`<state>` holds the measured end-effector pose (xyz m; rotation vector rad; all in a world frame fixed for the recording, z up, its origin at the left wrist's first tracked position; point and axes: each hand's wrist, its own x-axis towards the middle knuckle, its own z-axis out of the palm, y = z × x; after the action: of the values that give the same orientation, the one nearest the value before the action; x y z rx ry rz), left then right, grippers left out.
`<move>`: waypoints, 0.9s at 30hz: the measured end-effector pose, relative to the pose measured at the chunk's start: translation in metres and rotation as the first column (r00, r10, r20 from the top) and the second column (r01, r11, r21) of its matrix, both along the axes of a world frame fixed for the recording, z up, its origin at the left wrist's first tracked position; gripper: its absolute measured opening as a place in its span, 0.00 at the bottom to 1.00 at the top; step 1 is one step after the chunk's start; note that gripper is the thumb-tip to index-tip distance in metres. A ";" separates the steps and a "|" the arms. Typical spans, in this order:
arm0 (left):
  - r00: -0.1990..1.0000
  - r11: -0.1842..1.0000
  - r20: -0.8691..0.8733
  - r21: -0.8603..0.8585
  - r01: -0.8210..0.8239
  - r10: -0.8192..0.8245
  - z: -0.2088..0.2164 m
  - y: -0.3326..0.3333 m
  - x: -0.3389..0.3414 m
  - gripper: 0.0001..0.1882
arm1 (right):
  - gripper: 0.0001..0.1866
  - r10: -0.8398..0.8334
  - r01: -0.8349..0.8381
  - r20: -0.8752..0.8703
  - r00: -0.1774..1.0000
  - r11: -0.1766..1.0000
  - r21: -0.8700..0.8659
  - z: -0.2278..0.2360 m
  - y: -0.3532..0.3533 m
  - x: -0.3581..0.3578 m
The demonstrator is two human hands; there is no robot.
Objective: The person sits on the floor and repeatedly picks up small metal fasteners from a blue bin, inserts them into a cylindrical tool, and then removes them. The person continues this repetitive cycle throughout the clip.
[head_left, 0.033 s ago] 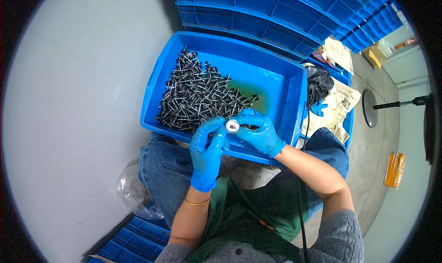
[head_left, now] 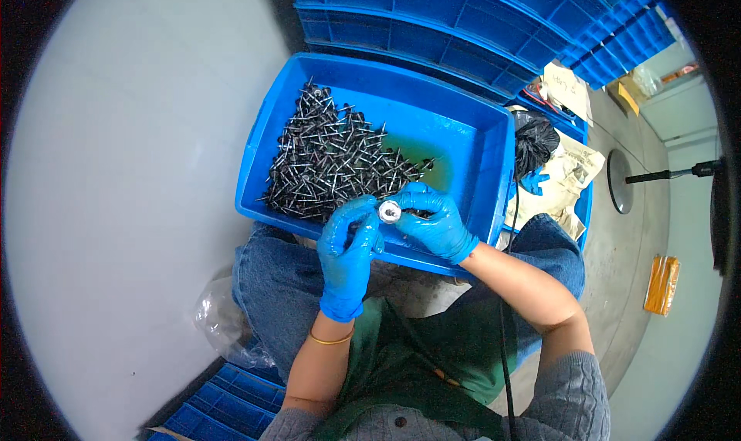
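Observation:
My left hand [head_left: 345, 256], in a wet blue glove, has its fingers curled at the left side of a small round metal part [head_left: 390, 212]. From the right, my gloved right hand [head_left: 441, 229] pinches the same part between thumb and fingers. Its light, ring-like end with a dark middle faces up; the rest is hidden by my fingers. Both hands are over the near edge of a blue plastic tub [head_left: 498, 152]. Inside it, a heap of dark metal pins with round heads [head_left: 328, 159] fills the left side, and greenish-brown liquid [head_left: 440, 171] lies beside the heap.
Stacked blue crates [head_left: 432, 28] stand behind the tub. At right, another crate holds a black plastic bag [head_left: 534, 140] and stained paper [head_left: 571, 175]. A black cable [head_left: 503, 341] hangs along my right side. A clear plastic bag [head_left: 224, 317] lies by my left leg, near a white wall [head_left: 139, 171].

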<state>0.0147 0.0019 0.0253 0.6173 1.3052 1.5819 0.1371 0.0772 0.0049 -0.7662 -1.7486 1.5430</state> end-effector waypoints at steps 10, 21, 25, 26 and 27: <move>0.967 0.990 -0.233 -0.063 -0.124 0.106 0.002 0.010 0.011 0.10 | 0.11 -0.396 0.390 -0.070 0.916 0.917 -0.086 0.089 0.029 0.107; 0.958 0.978 -0.285 -0.192 -0.087 0.029 -0.031 0.010 0.024 0.14 | 0.09 -0.782 0.931 0.518 0.346 0.219 -0.291 -0.116 -0.125 0.390; 0.953 0.968 -0.302 -0.240 -0.078 0.002 -0.036 0.014 0.028 0.15 | 0.12 -0.555 0.998 0.831 0.029 0.062 0.006 -0.269 -0.186 0.424; 0.958 0.959 -0.286 -0.265 -0.100 0.021 -0.033 0.013 0.024 0.15 | 0.12 -0.513 0.998 0.858 -0.007 0.045 0.036 -0.271 -0.176 0.408; 0.949 0.959 -0.314 -0.265 -0.105 0.018 -0.033 0.011 0.019 0.15 | 0.13 -0.418 0.994 0.908 -0.029 0.083 0.070 -0.270 -0.169 0.399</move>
<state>0.0338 0.0132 -0.0079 0.6680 1.7617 1.3505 0.5359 -0.0918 -0.2646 -2.6527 -0.4881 0.7695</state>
